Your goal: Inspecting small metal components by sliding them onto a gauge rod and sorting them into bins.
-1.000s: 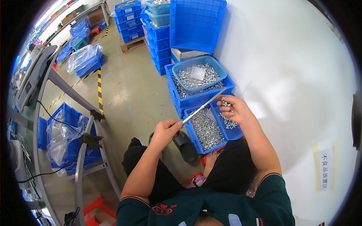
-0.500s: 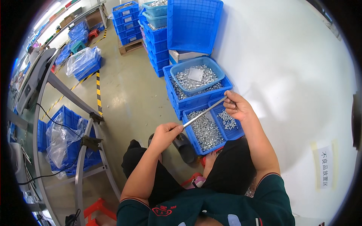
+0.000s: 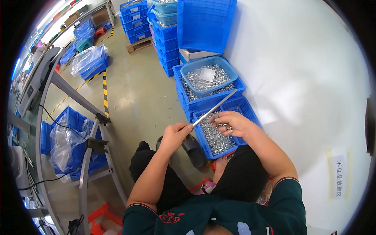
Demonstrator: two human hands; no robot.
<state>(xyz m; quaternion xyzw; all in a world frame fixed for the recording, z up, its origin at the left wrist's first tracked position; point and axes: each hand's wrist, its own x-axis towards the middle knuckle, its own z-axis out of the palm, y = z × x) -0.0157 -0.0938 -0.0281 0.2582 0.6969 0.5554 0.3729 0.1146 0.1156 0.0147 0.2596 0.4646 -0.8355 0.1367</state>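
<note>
My left hand (image 3: pixel 176 136) is closed around the near end of a thin grey metal rod (image 3: pixel 216 107), which slants up to the right. The rod's far end is free in the air. My right hand (image 3: pixel 232 121) is beside the rod, fingers curled around several small shiny metal parts (image 3: pixel 224 127). Both hands are above a blue divided bin (image 3: pixel 251 111). Small silvery metal parts (image 3: pixel 217 141) fill its left compartment; my right hand and forearm hide much of the right one.
Behind the divided bin, a light-blue basket (image 3: pixel 234 74) of metal parts sits on stacked blue crates (image 3: pixel 196 105). More crates (image 3: pixel 168 51) stand farther back. A white wall (image 3: pixel 297 98) is on the right; a grey metal frame (image 3: pixel 83 172) and plastic-covered crates (image 3: pixel 72 113) are on the left.
My right hand has left the rod's far end and come down and left, near the rod's middle. Metal parts now show in its fingers. My left hand still grips the rod.
</note>
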